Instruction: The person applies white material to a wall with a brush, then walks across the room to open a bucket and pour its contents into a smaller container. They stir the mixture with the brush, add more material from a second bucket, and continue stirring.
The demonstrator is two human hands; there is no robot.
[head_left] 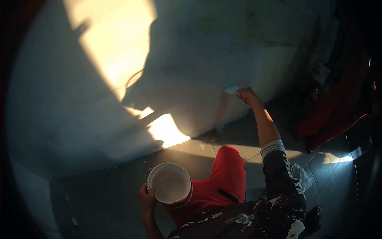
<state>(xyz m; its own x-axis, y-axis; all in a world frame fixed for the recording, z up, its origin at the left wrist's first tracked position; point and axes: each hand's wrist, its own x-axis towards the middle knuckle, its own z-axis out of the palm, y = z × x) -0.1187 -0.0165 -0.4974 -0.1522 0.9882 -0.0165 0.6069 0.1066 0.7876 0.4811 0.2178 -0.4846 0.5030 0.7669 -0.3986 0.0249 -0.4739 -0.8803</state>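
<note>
A round bucket (pixel 170 184) with a pale inside rests against my red-trousered leg. My left hand (pixel 148 196) grips its left rim, with the fingers closed over the edge. Up at the wall (pixel 191 75), my right hand (pixel 247 96) is closed round the handle of a tool with a pale head (pixel 231 90), probably a brush. The tool's head is at the wall surface, and its exact shape is blurred in the shade. What lies at the bottom of the bucket looks whitish.
Bright sunlight falls on the left part of the wall. A tiled floor (pixel 254 153) with small pale specks meets the wall. Crumpled clear plastic (pixel 301 177) lies beside my right sleeve. At the right is another person's red-clothed leg (pixel 330 111).
</note>
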